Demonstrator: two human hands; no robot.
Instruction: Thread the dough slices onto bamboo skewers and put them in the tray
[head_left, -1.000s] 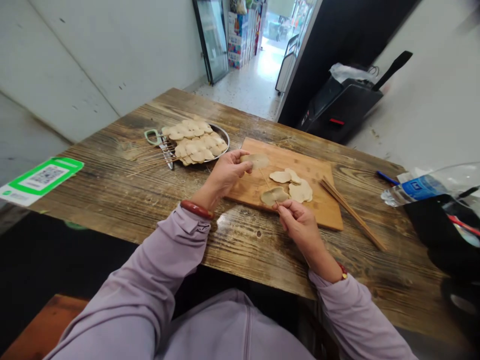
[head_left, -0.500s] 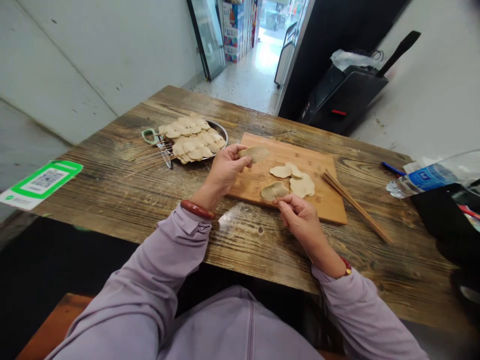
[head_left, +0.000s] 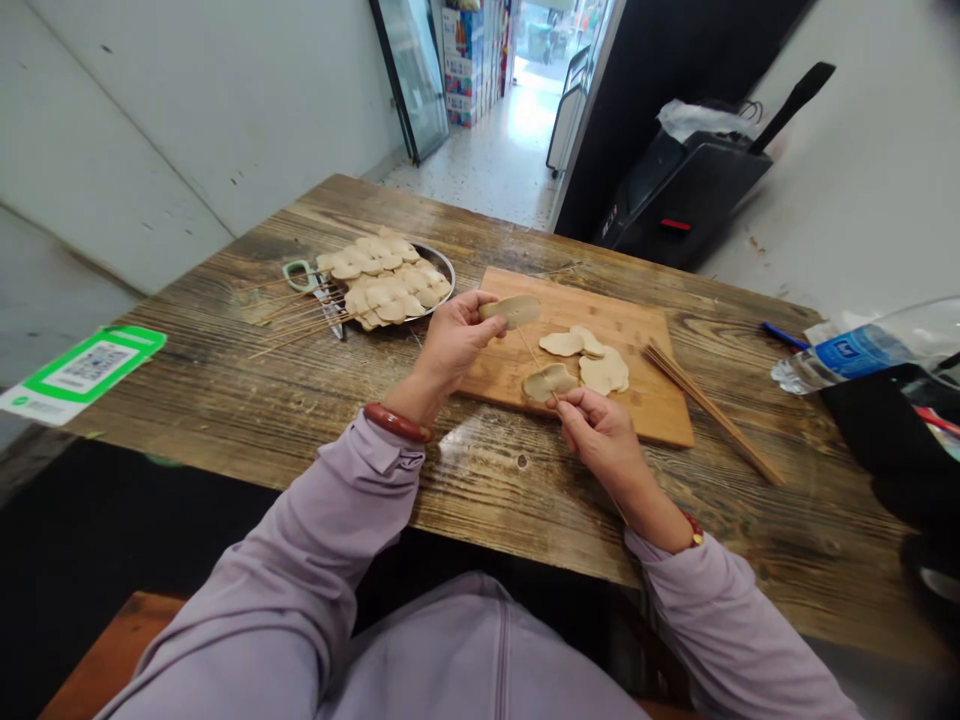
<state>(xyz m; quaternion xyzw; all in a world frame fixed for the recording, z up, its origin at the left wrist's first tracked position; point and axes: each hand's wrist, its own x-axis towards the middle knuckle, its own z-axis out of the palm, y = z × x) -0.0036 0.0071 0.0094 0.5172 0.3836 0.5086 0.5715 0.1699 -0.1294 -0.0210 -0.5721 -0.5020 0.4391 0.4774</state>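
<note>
Wooden surface, cutting board as landmark. My left hand pinches slice over board's near-left corner; right hand grips skewer at board's near edge, skewer's long axis pointing up-left at slice.

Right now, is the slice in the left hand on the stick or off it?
On it: the left hand pinches the slice, and the thin stick runs from it down to the right hand.

Wooden table under cutting board, plate, sticks
</note>
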